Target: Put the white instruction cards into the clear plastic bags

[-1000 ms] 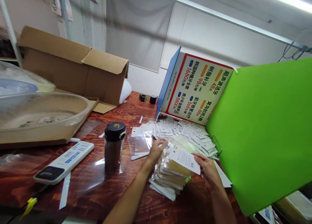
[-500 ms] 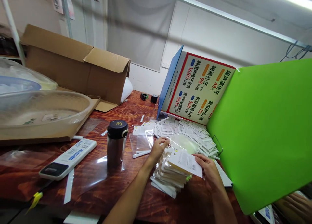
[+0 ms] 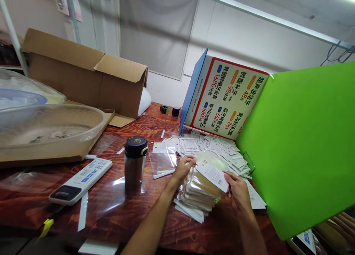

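White card [image 3: 213,175] of stiff-looking paper lies tilted over the far part of a stack of clear bags [image 3: 197,194], its printed side up. The right hand [image 3: 239,191] grips the card's near right corner between thumb and fingers. The left hand [image 3: 185,169] is at the card's far left end, fingertips drawn together; whether they pinch clear film or only meet is too small to tell.

The stack looks uneven, with white edges jutting out at its near side, so a sideways push from either wrist could probably make the slick bags slide and fan out. Pressing hard on the held corner might also crease the card.

Just beyond spreads a loose heap of white cards [image 3: 222,148]; a careless knuckle could scatter it or mix it with the stack. To the left lies a flat clear bag [image 3: 166,160], and past it stands a flask [image 3: 135,168], which a wide swing of the left arm could tip. On the right, a green board [image 3: 302,147] rises from the wooden table [image 3: 177,242]; a bumped elbow might shift it.
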The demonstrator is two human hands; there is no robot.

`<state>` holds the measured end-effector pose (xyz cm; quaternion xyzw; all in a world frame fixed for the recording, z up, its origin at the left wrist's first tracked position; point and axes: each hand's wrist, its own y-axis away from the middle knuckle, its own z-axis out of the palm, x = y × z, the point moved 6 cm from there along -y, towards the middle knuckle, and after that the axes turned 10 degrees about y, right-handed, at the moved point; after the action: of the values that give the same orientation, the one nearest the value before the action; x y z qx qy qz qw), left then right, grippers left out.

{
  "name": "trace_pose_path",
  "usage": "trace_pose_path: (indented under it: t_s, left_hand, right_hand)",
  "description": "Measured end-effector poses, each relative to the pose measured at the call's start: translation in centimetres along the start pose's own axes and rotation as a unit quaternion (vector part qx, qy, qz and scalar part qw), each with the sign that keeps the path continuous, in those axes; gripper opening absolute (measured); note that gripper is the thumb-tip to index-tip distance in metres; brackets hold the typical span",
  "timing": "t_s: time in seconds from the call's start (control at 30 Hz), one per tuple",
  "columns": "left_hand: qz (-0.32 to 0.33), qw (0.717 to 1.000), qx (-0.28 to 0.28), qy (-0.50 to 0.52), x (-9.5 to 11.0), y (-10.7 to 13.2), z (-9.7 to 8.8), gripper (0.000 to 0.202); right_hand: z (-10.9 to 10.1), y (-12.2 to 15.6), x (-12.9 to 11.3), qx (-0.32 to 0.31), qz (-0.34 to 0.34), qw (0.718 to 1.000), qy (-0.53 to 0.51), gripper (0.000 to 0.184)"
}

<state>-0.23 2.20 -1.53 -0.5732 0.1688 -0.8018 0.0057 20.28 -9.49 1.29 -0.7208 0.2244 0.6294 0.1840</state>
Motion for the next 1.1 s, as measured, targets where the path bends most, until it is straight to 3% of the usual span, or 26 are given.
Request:
trace_pose_path:
  t_s: [0.2,0.37,0.43,0.6,0.67,0.93,1.1]
  left_hand:
    - [-0.017,0.999,-0.030,0.004,0.1,0.1,0.5,0.033]
    - [0.015,0.997,-0.067,-0.021,0.8,0.4,1.1,0.035]
    - [0.018,0.997,-0.070,-0.026,0.8,0.5,1.2,0.036]
    - [0.010,1.000,-0.014,0.014,0.6,0.2,0.1,0.037]
    - [0.005,0.999,-0.012,0.043,0.7,0.2,0.0,0.036]
    - [0.004,0.996,-0.060,0.059,1.0,0.7,1.0,0.035]
    - [0.001,0.994,-0.084,0.069,1.0,0.8,1.2,0.038]
  right_hand:
    - [-0.1,0.5,-0.3,0.083,-0.047,0.994,0.050,0.057]
    - [0.9,1.4,-1.7,0.163,-0.086,0.975,0.122,0.058]
    - [1.9,1.6,-2.2,0.145,-0.102,0.978,0.107,0.063]
    - [4.7,2.3,-3.3,-0.076,-0.126,0.989,-0.001,0.084]
    - [5.0,2.8,-3.6,-0.119,-0.132,0.984,-0.010,0.083]
    - [4.4,3.4,-3.8,-0.083,-0.193,0.973,0.093,0.080]
    - [3.6,2.7,-4.0,-0.011,-0.264,0.949,0.174,0.078]
